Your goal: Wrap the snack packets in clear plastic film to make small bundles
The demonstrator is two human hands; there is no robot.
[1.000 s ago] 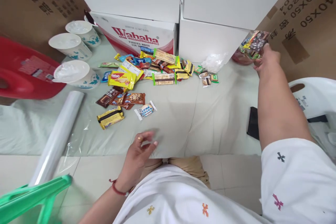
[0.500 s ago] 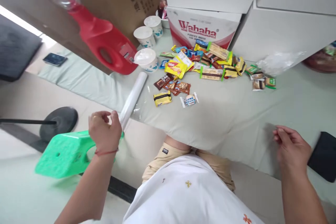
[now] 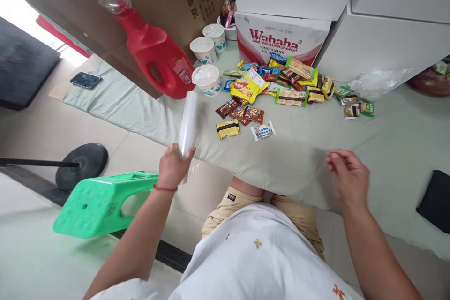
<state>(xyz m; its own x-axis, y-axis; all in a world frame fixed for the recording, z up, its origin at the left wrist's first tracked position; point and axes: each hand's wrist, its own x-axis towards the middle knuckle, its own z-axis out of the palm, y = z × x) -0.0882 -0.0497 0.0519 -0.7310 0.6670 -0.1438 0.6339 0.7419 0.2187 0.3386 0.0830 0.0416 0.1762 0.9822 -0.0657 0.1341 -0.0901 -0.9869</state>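
Observation:
My left hand [image 3: 175,166] is closed around the lower part of a whitish roll of plastic film [image 3: 188,122]. The roll tilts up from the edge of the cloth-covered surface, and its upper end is near a paper cup [image 3: 206,79]. Over the right part of the pale green cloth [image 3: 291,159], my right hand [image 3: 348,176] has its thumb and fingertips pinched together; whether anything small is between them cannot be seen. Between the hands, further back, are a pile of wrapped snacks [image 3: 291,97], a yellow-wrapped snack [image 3: 228,129] and a white-wrapped candy [image 3: 263,131].
A red jug [image 3: 158,56] leans by a cardboard box. Two more paper cups [image 3: 203,50] stand behind the nearest one. At the back is a Wahaha carton [image 3: 277,40]. A green stool [image 3: 94,204] is at lower left, and a black item [image 3: 436,201] lies at far right.
My left hand has moved right, from above the green stool, and taken hold of the roll, which now stands steeper. My right hand has moved left over the cloth, still pinched.

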